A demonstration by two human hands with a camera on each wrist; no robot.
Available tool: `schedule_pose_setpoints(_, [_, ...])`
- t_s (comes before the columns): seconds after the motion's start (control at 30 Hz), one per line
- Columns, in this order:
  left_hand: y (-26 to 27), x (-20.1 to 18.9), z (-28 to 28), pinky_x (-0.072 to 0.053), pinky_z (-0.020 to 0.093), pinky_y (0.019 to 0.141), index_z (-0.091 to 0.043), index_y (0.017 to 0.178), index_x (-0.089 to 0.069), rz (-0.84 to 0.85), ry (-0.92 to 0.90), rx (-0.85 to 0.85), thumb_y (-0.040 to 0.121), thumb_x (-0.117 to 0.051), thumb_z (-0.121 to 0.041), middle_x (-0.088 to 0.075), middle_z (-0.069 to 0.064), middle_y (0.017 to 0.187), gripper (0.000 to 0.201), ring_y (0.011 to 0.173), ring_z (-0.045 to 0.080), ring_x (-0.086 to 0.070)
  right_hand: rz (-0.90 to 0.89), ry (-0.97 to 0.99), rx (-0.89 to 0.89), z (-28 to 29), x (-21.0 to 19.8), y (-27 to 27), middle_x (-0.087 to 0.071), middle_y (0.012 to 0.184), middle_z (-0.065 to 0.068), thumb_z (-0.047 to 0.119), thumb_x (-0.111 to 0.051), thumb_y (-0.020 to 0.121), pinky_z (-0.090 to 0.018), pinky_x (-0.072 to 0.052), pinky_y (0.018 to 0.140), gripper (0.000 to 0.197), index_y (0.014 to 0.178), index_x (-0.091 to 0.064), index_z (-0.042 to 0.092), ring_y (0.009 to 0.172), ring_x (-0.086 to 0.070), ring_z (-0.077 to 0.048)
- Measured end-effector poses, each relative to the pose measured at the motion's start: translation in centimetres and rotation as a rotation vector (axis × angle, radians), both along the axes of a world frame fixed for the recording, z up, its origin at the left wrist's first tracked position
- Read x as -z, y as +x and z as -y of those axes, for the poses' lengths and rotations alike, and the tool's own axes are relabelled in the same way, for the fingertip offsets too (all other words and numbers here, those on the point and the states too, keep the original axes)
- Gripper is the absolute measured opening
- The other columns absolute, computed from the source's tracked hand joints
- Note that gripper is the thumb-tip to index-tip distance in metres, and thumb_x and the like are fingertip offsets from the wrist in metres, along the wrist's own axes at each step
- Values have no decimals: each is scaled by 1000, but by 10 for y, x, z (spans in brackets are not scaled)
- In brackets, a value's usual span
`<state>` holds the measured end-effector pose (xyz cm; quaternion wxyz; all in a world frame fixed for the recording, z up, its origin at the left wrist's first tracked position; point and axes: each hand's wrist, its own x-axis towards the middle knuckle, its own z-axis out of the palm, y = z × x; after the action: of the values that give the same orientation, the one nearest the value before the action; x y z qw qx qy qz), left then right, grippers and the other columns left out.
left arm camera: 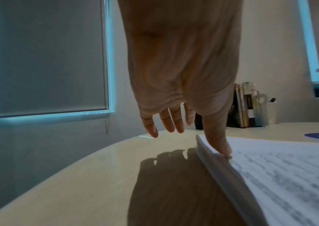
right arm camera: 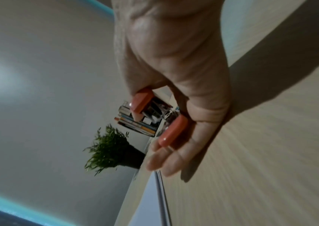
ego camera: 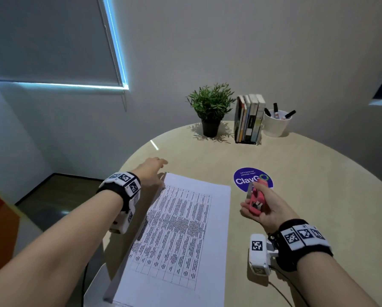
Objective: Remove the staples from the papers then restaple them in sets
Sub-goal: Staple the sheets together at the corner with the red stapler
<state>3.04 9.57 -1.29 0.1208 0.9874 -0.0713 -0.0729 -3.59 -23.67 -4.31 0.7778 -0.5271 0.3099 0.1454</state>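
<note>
The head camera looks forward and down from above at the round table (ego camera: 296,165), with both forearms in view. The left wrist camera sits low, very near the table, and faces along the palm toward the wall. The right wrist camera is rolled sideways. All three views share the books (ego camera: 250,118) at the far edge.

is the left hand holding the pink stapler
No, the pink stapler sits in the right hand; the left hand only touches the paper stack with its thumb.

Round wooden table (ego camera: 318,173), grey walls, blinded window (ego camera: 52,41).
</note>
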Motion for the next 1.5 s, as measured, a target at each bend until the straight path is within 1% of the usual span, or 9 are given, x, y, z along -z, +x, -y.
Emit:
schedule_pose_setpoints(0.13, [5, 9, -2, -37, 43, 107, -23, 141, -44, -34, 5, 4, 71, -83, -33, -41, 8, 134, 81, 127, 26, -34, 0, -17, -33, 0, 0, 4, -56, 72, -15, 37, -65, 90, -45, -59, 73, 34, 99, -56, 5, 52, -64, -28])
schedule_pose_setpoints(0.37, [7, 20, -3, -39, 41, 100, -22, 120, -56, 30, -4, 14, 69, -84, -32, -44, 6, 124, 59, 120, 24, -36, 7, -45, -37, 1, 7, 7, -57, 70, -15, 36, -66, 89, -47, -57, 77, 34, 98, -56, 5, 47, -64, -27])
schedule_pose_setpoints(0.63, [3, 20, 0, -39, 38, 95, -17, 117, -53, 107, 30, 55, 71, -83, -31, -47, 4, 122, 57, 116, 23, -39, 8, -91, -31, -1, 6, 7, -60, 76, -18, 35, -68, 88, -45, -59, 67, 40, 103, -58, -1, 53, -68, -30])
schedule_pose_setpoints(0.73, [0, 18, 0, -39, 38, 95, -18, 118, -57, 116, 65, 85, 72, -81, -33, -47, 2, 120, 54, 116, 22, -40, 9, -85, -30, -1, 7, 8, -60, 77, -19, 34, -68, 88, -46, -59, 70, 41, 105, -57, -2, 52, -67, -30])
schedule_pose_setpoints(0.87, [-3, 16, 4, -38, 34, 87, -20, 101, -63, 159, 90, 112, 72, -81, -31, -45, -3, 105, 36, 109, 21, -42, 5, -92, -37, 0, 8, 9, -61, 79, -19, 34, -68, 89, -47, -60, 71, 42, 105, -58, -2, 57, -68, -31])
schedule_pose_setpoints(1.0, [-3, 17, 6, -41, 35, 87, -13, 110, -60, 185, 106, 108, 73, -80, -27, -50, 4, 112, 44, 107, 23, -44, 4, -84, -32, 0, 8, 9, -62, 82, -21, 35, -67, 89, -46, -60, 67, 43, 108, -58, -3, 63, -69, -33])
schedule_pose_setpoints(1.13, [-6, 17, 6, -38, 25, 64, -6, 91, -61, 122, -123, -10, 77, -78, -15, -59, 6, 86, 23, 75, 20, -51, 2, -65, -30, -2, 4, 6, -62, 84, -22, 32, -68, 89, -44, -61, 57, 45, 113, -56, -4, 57, -70, -32])
schedule_pose_setpoints(1.27, [-11, 7, 3, -40, 16, 45, -10, 77, -55, -18, -609, -206, 83, -71, -2, -55, 6, 66, 19, 52, 13, -49, -14, -7, -2, -1, -1, 3, -62, 96, -26, 26, -67, 89, -47, -61, 57, 48, 121, -52, -7, 69, -71, -37])
schedule_pose_setpoints(1.5, [-28, -26, 6, -50, 26, 49, -3, 76, -58, -57, -919, -302, 91, -61, -1, -54, 4, 61, 15, 46, 12, -56, 114, 170, 20, -15, -9, -9, -60, 120, -22, 37, -73, 84, -55, -51, 94, 63, 130, -54, -1, 111, -61, -36])
